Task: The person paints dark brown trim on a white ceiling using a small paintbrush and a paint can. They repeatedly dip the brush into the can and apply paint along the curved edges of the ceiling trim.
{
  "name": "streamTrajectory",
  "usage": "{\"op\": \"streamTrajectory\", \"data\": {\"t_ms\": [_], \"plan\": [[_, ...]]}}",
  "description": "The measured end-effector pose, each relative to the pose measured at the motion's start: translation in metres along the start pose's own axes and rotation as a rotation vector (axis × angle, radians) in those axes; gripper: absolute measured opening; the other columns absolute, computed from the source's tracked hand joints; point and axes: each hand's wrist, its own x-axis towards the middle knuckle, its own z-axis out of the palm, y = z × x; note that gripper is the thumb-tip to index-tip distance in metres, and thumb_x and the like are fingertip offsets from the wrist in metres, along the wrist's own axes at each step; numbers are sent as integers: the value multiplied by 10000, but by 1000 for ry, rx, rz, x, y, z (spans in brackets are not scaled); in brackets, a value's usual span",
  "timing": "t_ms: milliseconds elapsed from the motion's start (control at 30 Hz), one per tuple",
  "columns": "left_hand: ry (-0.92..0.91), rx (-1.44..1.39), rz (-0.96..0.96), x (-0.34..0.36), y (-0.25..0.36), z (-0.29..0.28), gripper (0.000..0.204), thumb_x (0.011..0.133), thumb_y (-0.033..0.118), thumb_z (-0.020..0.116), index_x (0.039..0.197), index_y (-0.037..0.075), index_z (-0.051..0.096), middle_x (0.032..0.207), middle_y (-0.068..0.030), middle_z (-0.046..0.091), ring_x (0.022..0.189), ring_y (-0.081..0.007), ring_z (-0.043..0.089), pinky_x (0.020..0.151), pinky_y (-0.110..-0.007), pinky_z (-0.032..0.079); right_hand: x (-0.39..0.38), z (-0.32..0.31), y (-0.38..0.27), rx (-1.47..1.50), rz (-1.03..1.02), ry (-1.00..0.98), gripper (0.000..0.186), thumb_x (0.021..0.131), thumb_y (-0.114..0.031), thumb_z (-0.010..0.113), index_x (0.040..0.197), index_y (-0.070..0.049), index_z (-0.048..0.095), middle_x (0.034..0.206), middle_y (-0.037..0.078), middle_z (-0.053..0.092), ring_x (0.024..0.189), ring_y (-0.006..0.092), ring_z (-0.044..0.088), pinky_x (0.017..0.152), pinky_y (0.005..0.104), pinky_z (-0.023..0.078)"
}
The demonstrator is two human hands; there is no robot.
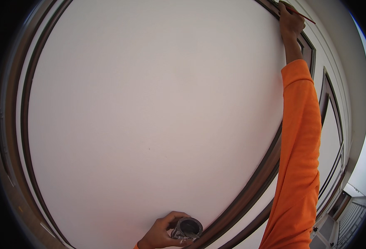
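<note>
At the bottom centre, my left hand (160,232) is wrapped round a small cup (190,227), its outside smeared with pale and dark marks and its inside dark, like paint. My right arm, in an orange sleeve, stretches up to the top right. There my right hand (292,24) pinches a paintbrush (305,17) with a thin red handle, close to the dark moulding (268,6). The brush's working end is hidden by the fingers and the picture's upper edge.
A large pale wall panel (149,116) fills the middle, framed by dark brown moulding strips (27,95). More framed panels (331,120) run along the wall at right. Grey railings (353,222) and a doorway (341,205) show at the lower right.
</note>
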Motion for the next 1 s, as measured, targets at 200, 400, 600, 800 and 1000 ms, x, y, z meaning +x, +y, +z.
{"op": "streamTrajectory", "data": {"t_ms": [200,400,600,800,1000], "plan": [[-8,-9,9,5,-2,0,549,838,157,818,1316,23,584,1233,-123,677,1166,-231,648,1049,-400,500,2,0,5,80,8,-64,164,927,-195,738,987,-54,794,821,49,745,689,129,630,632,317,504],[-14,-21,19,5,-7,0,494,884,150,773,1322,20,588,1247,-130,674,1166,-239,649,1036,-407,515,22,3,29,-270,-75,-58,330,876,-395,672,1043,-138,794,862,39,769,882,207,691,912,377,466],[-15,-22,37,3,-17,-1,441,929,143,728,1329,17,591,1261,-137,671,1165,-248,651,1023,-414,530,29,6,43,-383,-138,-8,408,845,-495,624,1096,-226,800,866,17,787,994,250,721,1073,408,441],[-29,-14,70,5,-35,2,390,975,136,683,1335,13,595,1275,-144,668,1164,-256,652,1010,-422,544,24,2,39,-236,-136,-93,427,853,-523,631,1115,-229,798,906,20,794,1036,248,721,1081,388,438],[-73,-31,275,5,-36,-4,631,842,299,808,1345,21,547,1245,-111,654,1136,-209,631,993,-375,520,22,3,31,-375,-105,-50,419,852,-511,631,1108,-224,798,896,23,791,1027,251,720,1075,399,444]]}}
